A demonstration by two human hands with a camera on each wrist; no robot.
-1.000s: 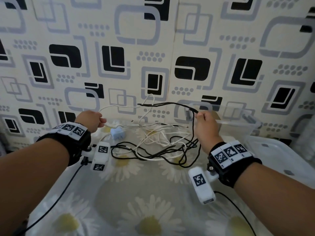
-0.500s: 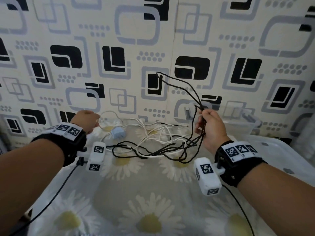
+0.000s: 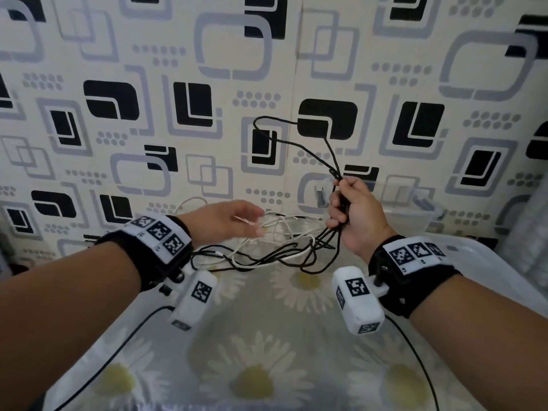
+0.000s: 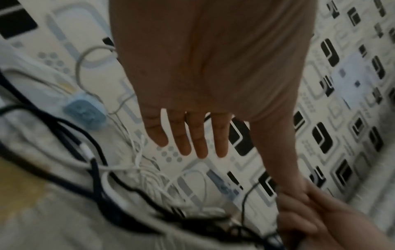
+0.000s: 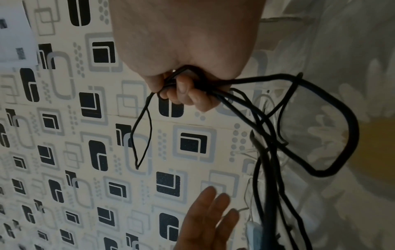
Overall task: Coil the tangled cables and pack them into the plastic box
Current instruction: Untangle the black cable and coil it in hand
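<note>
A black cable [image 3: 317,161] loops up in front of the patterned wall and hangs down in several strands onto the bedsheet. My right hand [image 3: 350,215] grips a bundle of its strands in a fist; the right wrist view shows the fingers [image 5: 188,91] curled round the black cable [image 5: 333,135]. My left hand [image 3: 228,223] reaches toward it with straight, spread fingers [image 4: 192,140] and holds nothing. Thin white cables [image 3: 281,232] lie tangled with the black strands below both hands. A clear plastic box [image 3: 409,212] stands behind my right hand against the wall.
A light blue plug [image 4: 85,111] lies among the white cables [image 4: 149,179]. The box's translucent lid [image 3: 486,280] lies at the right on the daisy-print sheet [image 3: 261,351]. The patterned wall [image 3: 178,84] closes off the back.
My left hand has let go of the white cable, opened, and moved right toward my right hand. The right hand has lifted the black loops higher.
</note>
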